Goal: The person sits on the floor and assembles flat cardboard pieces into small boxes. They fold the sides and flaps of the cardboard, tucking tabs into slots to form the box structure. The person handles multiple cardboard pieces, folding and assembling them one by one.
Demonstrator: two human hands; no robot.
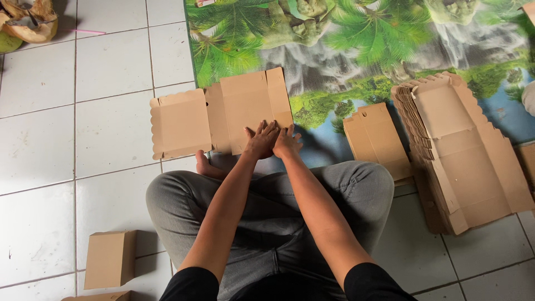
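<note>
— White floor tiles (111,61) fill the left side, right?

— Yes, and a printed mat (345,56) with palm trees and a waterfall covers the far right part of the floor. At the far left corner lie split coconut husks (28,22).

— What sits near the left edge?

— A folded brown box (110,259) stands on the tiles, near the person, beside the grey-trousered knee (167,200). Another box corner (100,296) peeks in below it.

— And the piece being handled?

— A flat cardboard box blank (223,114) lies unfolded in the middle, half on the tiles and half on the mat's left edge. Its scalloped flap points left.

— The hands?

— The left hand (261,140) and right hand (287,142) lie side by side, touching each other, palms down on the near right part of the blank. The fingers are flat and slightly spread, pressing on the cardboard and not pinching anything.

— Further right?

— A small stack of folded cardboard pieces (376,139) rests on the mat just beyond the right knee. Right of that, a thick stack of flat blanks (462,156) with scalloped edges lies across mat and tiles, well apart from the hands.
</note>
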